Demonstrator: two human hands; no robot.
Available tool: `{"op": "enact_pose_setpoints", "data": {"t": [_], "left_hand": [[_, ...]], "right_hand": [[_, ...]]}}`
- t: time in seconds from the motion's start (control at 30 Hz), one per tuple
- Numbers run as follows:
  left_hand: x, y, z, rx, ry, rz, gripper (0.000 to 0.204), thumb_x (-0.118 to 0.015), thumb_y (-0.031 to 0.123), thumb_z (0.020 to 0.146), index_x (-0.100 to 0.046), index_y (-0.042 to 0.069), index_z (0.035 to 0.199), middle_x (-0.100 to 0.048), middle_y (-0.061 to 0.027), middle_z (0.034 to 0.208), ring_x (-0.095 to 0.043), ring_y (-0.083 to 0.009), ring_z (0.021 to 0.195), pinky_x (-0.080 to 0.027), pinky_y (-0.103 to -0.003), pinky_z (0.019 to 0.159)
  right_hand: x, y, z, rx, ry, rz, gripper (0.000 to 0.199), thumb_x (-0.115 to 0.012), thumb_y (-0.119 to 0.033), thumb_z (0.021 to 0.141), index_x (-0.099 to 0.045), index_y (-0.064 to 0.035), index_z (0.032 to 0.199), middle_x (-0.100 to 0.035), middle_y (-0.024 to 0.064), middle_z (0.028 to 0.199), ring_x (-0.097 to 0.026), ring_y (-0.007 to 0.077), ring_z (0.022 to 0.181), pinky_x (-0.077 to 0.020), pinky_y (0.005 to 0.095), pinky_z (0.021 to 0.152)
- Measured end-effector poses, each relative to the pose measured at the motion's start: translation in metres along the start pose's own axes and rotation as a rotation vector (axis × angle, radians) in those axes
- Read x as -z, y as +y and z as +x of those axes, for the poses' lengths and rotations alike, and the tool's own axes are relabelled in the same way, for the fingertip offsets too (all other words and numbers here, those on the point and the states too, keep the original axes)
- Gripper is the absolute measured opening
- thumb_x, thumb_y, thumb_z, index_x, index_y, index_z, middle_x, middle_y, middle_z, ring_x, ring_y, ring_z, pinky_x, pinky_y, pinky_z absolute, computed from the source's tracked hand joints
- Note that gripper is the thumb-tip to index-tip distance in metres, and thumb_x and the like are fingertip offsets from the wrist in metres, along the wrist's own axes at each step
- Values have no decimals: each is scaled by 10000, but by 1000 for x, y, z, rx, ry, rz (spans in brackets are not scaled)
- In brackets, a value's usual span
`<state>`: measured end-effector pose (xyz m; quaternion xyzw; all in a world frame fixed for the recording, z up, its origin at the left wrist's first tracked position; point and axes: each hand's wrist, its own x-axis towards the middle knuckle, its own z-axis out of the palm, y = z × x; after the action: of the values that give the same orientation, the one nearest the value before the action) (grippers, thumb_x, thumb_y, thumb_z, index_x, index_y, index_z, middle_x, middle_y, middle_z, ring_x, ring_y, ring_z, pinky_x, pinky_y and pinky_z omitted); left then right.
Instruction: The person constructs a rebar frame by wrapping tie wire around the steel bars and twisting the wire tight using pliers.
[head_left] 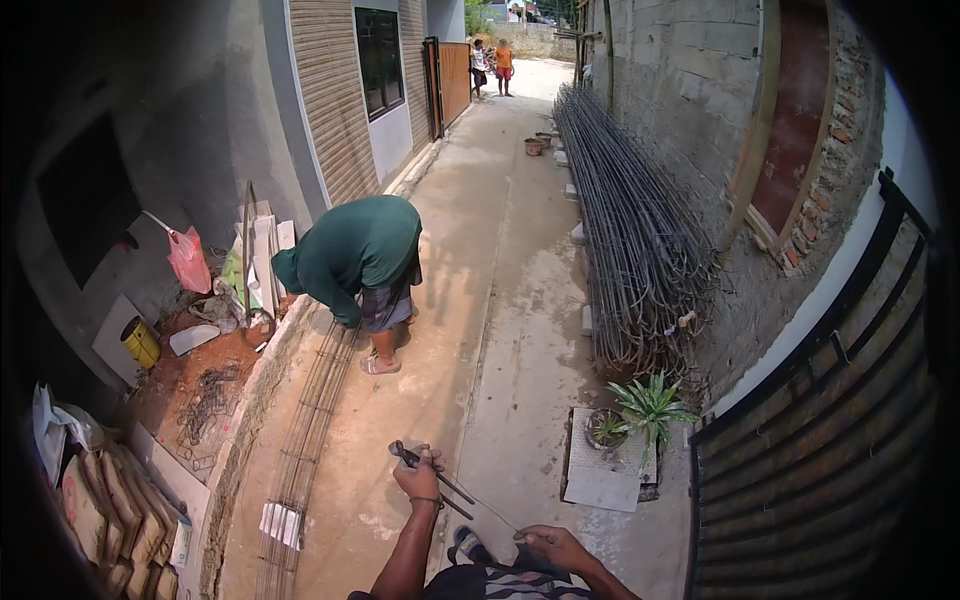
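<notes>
In front of me my left hand [418, 480] is closed around a pair of dark pincers [404, 455], jaws pointing away and handles toward me. A thin tie wire [488, 507] stretches from near the left hand to my right hand [553, 545], whose fingers pinch its end. To the left, a long, narrow rebar cage [312, 418] lies on the concrete. A co-worker in a green hooded top [355, 245] bends over its far end; that person's hands are mostly hidden. A pale block [281, 524] sits at the cage's near end.
Long bent steel bars [640, 230] are stacked along the right wall. Nearer stand a potted plant [650, 412] and a black metal gate [820, 420]. Stacked paper sacks [115, 510] and a yellow bucket [141, 343] are at left. Two people [503, 70] stand far down the lane.
</notes>
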<state>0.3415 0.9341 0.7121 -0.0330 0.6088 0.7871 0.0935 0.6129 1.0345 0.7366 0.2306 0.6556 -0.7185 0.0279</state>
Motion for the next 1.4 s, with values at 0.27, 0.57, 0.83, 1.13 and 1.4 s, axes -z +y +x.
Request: {"op": "enact_pose_setpoints", "data": {"t": [0.27,0.57,0.83,1.13,1.4], "left_hand": [[-32,-33,65,44,408,-368,114,-530,18,924,-586,-30,1011,-634,-109,778,-558,-159,574,-485,-322,534],[28,-126,-66,90,615,654,243,-653,240,903,-679,-2,904,-705,-105,762,-686,-175,612,-532,-300,572],[11,-256,-409,1233,875,444,341,-613,314,862,-697,-15,827,-710,-98,698,-683,-178,575,-546,-318,546],[-135,-317,-552,1410,1347,-173,209,-621,155,841,-696,-29,777,-698,-106,679,-689,-194,580,-550,-324,533],[-77,-304,-526,902,1276,447,348,-694,299,693,-687,89,970,-693,-170,967,-657,-355,948,-517,-446,871]], "right_hand": [[63,-34,85,-450,-447,889,339,-426,-244,1045,-468,-22,1299,-240,-73,613,-204,56,472,-197,234,443],[249,21,253,112,-548,-388,229,-563,-214,963,-690,-35,1030,-571,-2,704,-486,80,614,-419,257,565],[457,145,360,478,-936,-1678,226,-608,-153,811,-699,1,950,-682,177,763,-659,320,679,-513,439,632],[340,191,328,477,-1444,-1452,260,-565,-213,871,-693,-25,995,-685,183,905,-640,360,824,-505,456,741],[106,196,348,370,-1162,-1005,272,-511,-209,896,-648,3,794,-562,61,628,-481,167,469,-389,360,415]]}}
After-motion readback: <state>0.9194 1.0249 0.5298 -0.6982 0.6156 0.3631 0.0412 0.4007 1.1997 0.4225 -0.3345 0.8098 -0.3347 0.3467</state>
